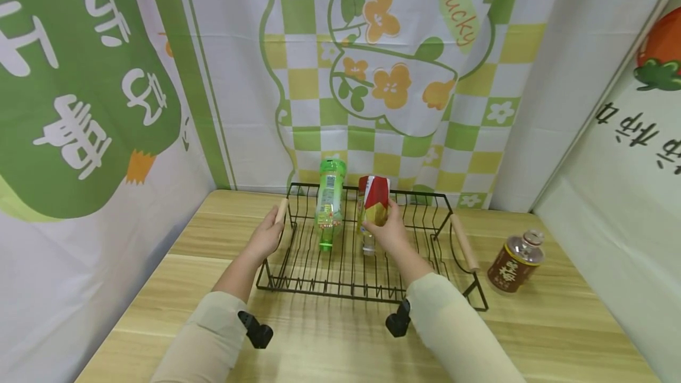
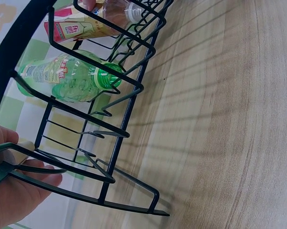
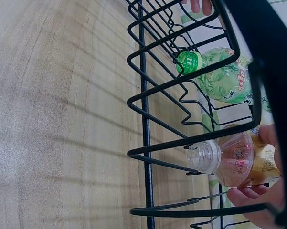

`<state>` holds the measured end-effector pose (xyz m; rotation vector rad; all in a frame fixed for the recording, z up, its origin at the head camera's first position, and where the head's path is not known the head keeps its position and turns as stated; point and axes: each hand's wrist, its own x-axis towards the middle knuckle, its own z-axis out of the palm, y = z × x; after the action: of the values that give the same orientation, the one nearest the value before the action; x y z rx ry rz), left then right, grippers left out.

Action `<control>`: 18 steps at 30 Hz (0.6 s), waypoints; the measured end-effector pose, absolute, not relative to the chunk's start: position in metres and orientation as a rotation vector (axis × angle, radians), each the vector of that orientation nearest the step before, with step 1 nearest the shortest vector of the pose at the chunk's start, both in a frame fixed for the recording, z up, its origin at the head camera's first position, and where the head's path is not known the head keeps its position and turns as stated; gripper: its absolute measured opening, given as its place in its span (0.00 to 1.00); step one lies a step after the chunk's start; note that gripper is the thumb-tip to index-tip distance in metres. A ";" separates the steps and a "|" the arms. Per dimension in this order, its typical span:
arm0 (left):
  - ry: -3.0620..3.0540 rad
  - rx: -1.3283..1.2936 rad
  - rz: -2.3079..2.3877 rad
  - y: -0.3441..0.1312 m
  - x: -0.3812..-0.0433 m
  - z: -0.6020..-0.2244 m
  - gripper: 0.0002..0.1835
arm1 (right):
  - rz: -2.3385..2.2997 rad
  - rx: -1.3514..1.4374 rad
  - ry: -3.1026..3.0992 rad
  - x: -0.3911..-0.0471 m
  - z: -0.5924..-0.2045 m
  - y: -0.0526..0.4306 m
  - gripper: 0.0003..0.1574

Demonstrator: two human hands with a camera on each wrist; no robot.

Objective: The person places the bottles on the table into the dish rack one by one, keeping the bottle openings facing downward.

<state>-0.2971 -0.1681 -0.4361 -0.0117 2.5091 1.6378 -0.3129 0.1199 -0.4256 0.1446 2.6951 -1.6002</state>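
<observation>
A black wire dish rack (image 1: 335,294) with wooden side handles stands on the table. My left hand (image 1: 265,234) holds its left wooden handle (image 1: 282,210); the left wrist view shows the fingers curled around that bar. My right hand (image 1: 393,232) grips a clear plastic bottle with a red and yellow label (image 1: 376,191), turned neck down inside the rack. In the right wrist view the uncapped neck of this bottle (image 3: 204,156) lies among the wires. To its left, a green plastic bottle (image 1: 330,194) leans neck down against the rack's back.
Right of the rack, a bottle with a brown label (image 1: 515,263) stands upright on the wooden table (image 1: 330,341). The rack's right wooden handle (image 1: 464,242) is nearest to it. Printed curtains (image 1: 234,75) hang behind and on both sides.
</observation>
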 end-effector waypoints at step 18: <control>2.499 -0.018 1.651 -0.169 -0.298 -0.436 0.32 | -1.563 0.165 2.710 -0.307 -0.421 0.120 0.57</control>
<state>-0.2975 -0.1690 -0.4364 -0.0180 2.4993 1.6515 -0.3072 0.1198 -0.4207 0.1646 2.7101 -1.5629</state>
